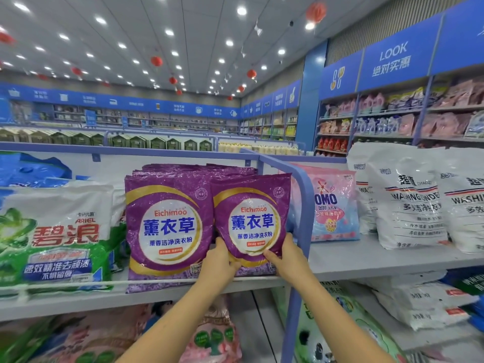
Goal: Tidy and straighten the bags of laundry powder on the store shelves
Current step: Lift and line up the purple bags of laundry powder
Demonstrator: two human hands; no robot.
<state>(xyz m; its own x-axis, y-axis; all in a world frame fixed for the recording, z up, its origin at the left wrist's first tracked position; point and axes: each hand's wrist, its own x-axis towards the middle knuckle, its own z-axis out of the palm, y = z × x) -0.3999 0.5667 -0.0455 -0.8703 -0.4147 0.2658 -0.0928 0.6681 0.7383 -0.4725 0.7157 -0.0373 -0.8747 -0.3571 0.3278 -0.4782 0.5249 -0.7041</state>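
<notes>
Watching the head cam feed here, and the biggest thing I've got is the grey shelf [366, 260], which runs across the whole lower half of the view. The white washing powder bags [411, 200] stand on it out at 3 o'clock, bunched together and leaning a bit. At 8 o'clock there's the fat green and white Ariel bag [57, 237], upright behind the thin white front rail. Just left of centre a row of purple Eichimoo bags goes back into the shelf, and the front purple bag [167, 226] faces me with its bottom edge hanging over the shelf lip. The one being handled is the smaller-looking purple bag [252, 218], dead centre and upright, overlapping the right edge of that front bag. I can't tell if its bottom is resting on the shelf. A pink OMO bag [334, 205] sits toward 4 o'clock, behind the curved blue divider [303, 205]. Both hands are at 6 o'clock. The left hand [218, 263] grips the bag's lower left corner with the thumb over the front, and the right hand [288, 258] grips the lower right edge, thumb on the front and fingers tucked behind.
</notes>
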